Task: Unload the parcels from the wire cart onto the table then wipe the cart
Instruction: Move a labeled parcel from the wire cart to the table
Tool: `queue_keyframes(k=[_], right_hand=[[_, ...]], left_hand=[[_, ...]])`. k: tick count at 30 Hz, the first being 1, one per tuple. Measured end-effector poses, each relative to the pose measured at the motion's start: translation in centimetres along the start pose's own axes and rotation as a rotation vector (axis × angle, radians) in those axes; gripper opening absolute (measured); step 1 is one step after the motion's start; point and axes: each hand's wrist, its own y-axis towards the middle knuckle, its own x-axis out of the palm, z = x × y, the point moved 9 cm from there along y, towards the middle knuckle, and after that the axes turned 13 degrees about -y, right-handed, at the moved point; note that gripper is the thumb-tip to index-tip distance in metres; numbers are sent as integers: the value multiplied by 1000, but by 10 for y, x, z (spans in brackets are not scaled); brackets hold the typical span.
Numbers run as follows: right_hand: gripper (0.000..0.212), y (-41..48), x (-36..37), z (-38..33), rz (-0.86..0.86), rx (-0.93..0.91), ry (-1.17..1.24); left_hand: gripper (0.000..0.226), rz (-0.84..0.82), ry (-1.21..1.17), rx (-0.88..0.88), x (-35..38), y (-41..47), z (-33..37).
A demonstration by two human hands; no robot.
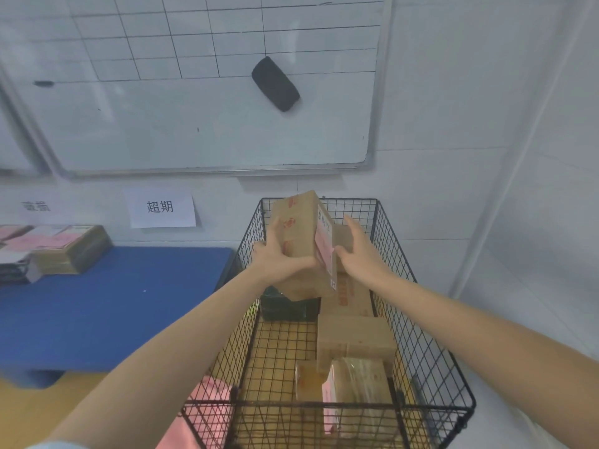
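Parcel (pixel 299 241), one, between left hand (pixel 280 259) and right hand (pixel 361 254).

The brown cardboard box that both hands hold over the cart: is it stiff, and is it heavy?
Likely stiff: the cardboard box shows straight edges where the left hand grips it and the right hand presses its side. Probably light for its size, as the two hands alone hold it tilted above the wire cart.

Matt cardboard parcel (pixel 299 226), metal wire cart (pixel 421 345)
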Motion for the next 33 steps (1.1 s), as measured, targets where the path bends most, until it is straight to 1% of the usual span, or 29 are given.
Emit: queue_keyframes(k=[3,7,10,12,14,16,19,21,23,27,30,33], right_hand=[[61,5,6,12,-72,84,23],[67,6,19,23,-208,139,-27],[68,5,28,26,-295,196,50],[67,6,28,25,-287,211,96],[68,7,23,24,-242,195,60],[74,9,20,24,-197,156,34],[85,8,20,27,-171,146,15],[92,8,19,26,-151,133,0],[93,8,16,21,-123,92,-31],[77,11,9,7,-85,-9,-74],[73,11,7,-1,-77,-49,-109],[72,10,7,-2,-83,-62,-127]], left_hand=[[135,-30,-50,5,2,6,-1],[124,-46,-114,24,3,10,2],[113,-62,-144,18,6,7,7],[99,-107,-118,4,11,7,6],[90,-145,-61,-22,13,9,2],[99,-167,-15,-13,14,11,2],[125,-170,37,24,17,11,6],[131,-158,78,64,17,12,7],[131,-147,94,95,17,13,6],[119,-158,104,151,24,12,9],[120,-166,145,182,27,14,12],[126,-144,138,190,26,14,13]])
